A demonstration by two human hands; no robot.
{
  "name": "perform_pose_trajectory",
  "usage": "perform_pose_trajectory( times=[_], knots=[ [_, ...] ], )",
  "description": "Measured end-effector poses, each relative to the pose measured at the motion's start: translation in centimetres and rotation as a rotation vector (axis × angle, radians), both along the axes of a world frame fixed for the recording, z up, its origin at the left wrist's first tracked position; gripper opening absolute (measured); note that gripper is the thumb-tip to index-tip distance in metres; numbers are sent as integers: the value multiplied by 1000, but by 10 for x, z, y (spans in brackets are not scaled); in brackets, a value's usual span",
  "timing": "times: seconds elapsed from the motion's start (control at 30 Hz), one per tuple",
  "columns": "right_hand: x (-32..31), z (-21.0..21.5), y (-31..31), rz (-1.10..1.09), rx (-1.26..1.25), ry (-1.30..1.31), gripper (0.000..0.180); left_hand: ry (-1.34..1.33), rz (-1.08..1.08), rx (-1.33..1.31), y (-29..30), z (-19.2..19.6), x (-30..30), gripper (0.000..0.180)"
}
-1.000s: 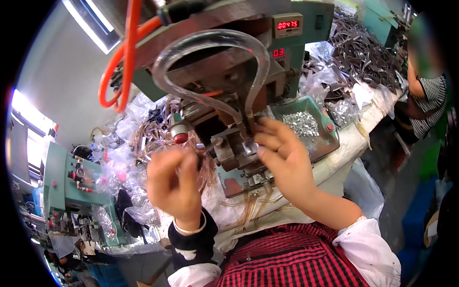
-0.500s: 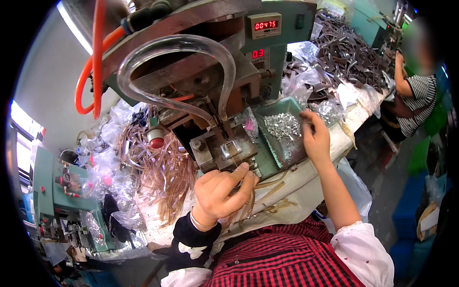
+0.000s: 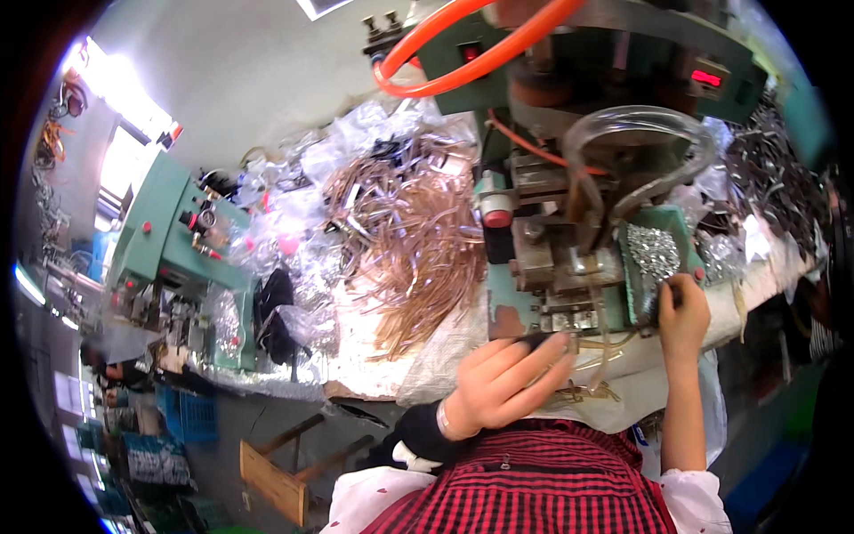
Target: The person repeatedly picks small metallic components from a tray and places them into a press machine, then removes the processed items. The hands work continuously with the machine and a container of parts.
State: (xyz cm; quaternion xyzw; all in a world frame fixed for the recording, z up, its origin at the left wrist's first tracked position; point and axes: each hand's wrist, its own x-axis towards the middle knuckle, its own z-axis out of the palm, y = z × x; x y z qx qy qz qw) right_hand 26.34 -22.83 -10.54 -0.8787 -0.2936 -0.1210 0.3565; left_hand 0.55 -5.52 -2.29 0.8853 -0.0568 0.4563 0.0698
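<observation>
Tray (image 3: pixel 669 218), one, at one right hand (image 3: pixel 685 309); one left hand (image 3: pixel 509 383) apart.

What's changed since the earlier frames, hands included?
The view has swung left. The right hand has gone from the press to the near end of the tray. The left hand, at the press front half a second ago, has drawn back, apparently off the strip. Press, tray, metal bits and strip pile look unmoved.
</observation>
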Motion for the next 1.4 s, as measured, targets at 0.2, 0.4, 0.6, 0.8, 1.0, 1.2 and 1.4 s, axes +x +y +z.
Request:
perform_pose_trajectory(
  times=[0.2,0.4,0.6,0.8,1.0,1.2,1.4],
  knots=[
    [8,3,7,167,283,76,12,-28,928,-130,126,-5,-90,18],
    [-2,15,38,216,406,386,8,397,1557,-404,265,-46,-83,43],
    [-2,-4,-6,53,463,349,7,222,1376,-641,289,-100,-73,38],
    [-39,66,7,264,572,540,11,295,975,21,217,-77,-55,15],
    [-58,70,91,454,715,428,23,460,820,16,162,-68,-50,13],
    [-73,78,98,481,956,778,36,-127,345,-992,119,-54,-24,10],
    [-87,102,95,483,982,967,39,-161,-12,-1454,34,35,-1,20]
  ],
)
